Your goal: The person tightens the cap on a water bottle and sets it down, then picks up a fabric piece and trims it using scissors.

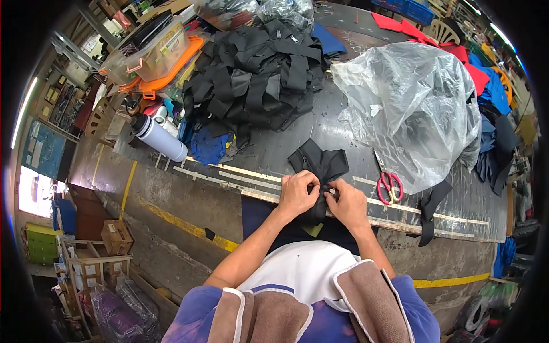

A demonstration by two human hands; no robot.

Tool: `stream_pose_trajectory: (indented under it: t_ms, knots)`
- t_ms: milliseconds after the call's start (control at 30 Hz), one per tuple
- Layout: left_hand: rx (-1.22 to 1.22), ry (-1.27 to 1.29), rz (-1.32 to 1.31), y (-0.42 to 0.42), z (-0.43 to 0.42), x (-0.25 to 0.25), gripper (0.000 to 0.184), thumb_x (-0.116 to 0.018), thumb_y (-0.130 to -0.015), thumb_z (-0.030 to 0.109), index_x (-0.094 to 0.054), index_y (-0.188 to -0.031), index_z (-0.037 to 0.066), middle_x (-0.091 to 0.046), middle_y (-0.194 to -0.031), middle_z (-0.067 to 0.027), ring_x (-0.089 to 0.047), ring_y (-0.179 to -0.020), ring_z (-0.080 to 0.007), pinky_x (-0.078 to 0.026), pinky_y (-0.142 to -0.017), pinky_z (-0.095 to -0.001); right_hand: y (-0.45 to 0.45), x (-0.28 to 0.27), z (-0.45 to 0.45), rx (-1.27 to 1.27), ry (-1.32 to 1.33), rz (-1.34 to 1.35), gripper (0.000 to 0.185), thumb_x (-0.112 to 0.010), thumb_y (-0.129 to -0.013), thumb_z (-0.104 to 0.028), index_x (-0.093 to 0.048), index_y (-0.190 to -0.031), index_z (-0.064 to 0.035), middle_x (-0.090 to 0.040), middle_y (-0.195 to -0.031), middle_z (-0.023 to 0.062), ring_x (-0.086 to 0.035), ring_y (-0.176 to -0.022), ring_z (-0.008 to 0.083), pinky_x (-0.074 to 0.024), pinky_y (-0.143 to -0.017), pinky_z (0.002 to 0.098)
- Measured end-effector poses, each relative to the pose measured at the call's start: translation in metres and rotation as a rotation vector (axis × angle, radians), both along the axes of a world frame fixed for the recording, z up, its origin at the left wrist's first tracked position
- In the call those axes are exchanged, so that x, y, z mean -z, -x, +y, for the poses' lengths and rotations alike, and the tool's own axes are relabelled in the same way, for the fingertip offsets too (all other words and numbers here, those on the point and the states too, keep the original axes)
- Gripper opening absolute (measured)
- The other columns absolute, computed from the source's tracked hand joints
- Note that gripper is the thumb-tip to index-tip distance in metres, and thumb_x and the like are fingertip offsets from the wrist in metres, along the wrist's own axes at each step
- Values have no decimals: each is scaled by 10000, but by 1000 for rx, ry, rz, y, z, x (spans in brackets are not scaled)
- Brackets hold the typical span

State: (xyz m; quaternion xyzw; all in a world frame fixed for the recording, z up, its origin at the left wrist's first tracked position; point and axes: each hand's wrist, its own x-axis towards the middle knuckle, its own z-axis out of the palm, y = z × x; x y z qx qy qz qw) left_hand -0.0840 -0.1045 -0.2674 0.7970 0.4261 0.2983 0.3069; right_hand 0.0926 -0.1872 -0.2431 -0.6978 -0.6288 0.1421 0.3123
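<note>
A black fabric strip piece (321,163) lies at the table's front edge, its two ends spread apart on the tabletop and its lower part hanging toward my lap. My left hand (298,193) pinches it from the left with thumb and fingers curled. On the other side my right hand (347,201) grips the same piece, fingertips closed close to the left ones. A small light spot shows between the fingertips, too small to name. Red-handled scissors (390,187) rest to the right of my right hand.
A large heap of black strips (260,77) sits behind my hands. A clear plastic bag (409,108) covers the right side. At left stand a bottle (160,138) and plastic bins with orange lids (163,57). One black strip (432,211) hangs over the front edge.
</note>
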Motion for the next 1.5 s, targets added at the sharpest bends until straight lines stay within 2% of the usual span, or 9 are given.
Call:
stream_pose_trajectory:
  t_ms: [367,867,1000,1100,1133,1233,1267,1400,1500]
  knots:
    - [-5,-10,12,-1,0,-2,68,-751,-880,164,-723,-887,102,-715,-919,-7,-692,-841,-236,-418,-867,-428,4,16,3,-54,-148,-64,186,-804,-918,-184,-712,-1018,-56,-774,-880,155,-753,-795,383,-587,-705,487]
    - [-3,-13,-15,-1,0,-1,73,-744,-867,144,-710,-861,80,-710,-877,-25,-685,-793,-241,-418,-845,-433,0,14,1,5,-123,28,208,-820,-913,-201,-723,-1024,-54,-761,-841,145,-745,-758,374,-570,-674,470]
    - [-28,156,-135,4,8,0,108,-743,-882,153,-713,-941,68,-722,-965,-59,-706,-916,-248,-443,-914,-473,-13,3,-3,127,-158,31,222,-821,-911,-194,-731,-1061,-58,-742,-875,124,-725,-798,348,-546,-713,453]
    - [-227,-183,-75,4,29,-1,231,-756,-896,207,-693,-1091,102,-707,-1089,-51,-674,-1081,-260,-414,-990,-496,-33,8,-7,191,-215,-49,240,-824,-905,-191,-733,-1087,-62,-723,-942,114,-699,-871,335,-520,-766,450]
    - [-228,-186,-77,1,35,-1,231,-756,-896,207,-693,-1091,102,-707,-1089,-51,-674,-1081,-260,-414,-990,-496,-41,13,-9,205,-257,-122,252,-826,-901,-190,-733,-1099,-64,-711,-986,112,-681,-918,333,-505,-798,452]
    - [-449,-546,256,-5,57,3,290,-772,-914,200,-680,-1152,60,-705,-1197,-97,-649,-1228,-290,-428,-1115,-465,-51,24,-15,229,-283,-201,272,-830,-891,-176,-734,-1116,-59,-689,-1050,118,-654,-998,340,-484,-858,463]
    - [-449,-555,254,-4,60,4,290,-772,-914,200,-680,-1152,60,-705,-1197,-97,-649,-1228,-290,-428,-1115,-465,-52,28,-18,242,-258,-206,279,-832,-885,-164,-734,-1121,-52,-679,-1069,126,-645,-1030,349,-479,-886,472]
    - [-297,-510,367,-1,70,1,324,-802,-911,183,-663,-1169,45,-717,-1165,-107,-680,-1152,-298,-479,-1058,-426,-55,42,-20,256,-233,-267,382,-847,-872,-197,-714,-1199,-52,-662,-1165,140,-628,-1091,357,-466,-919,474]
    - [-96,297,-66,-1,70,-28,341,-816,-924,119,-638,-1203,40,-729,-1143,-88,-699,-1075,-226,-537,-965,-358,-51,28,-19,240,-275,-268,482,-866,-852,-217,-693,-1270,-51,-658,-1212,146,-630,-1119,353,-466,-947,461]
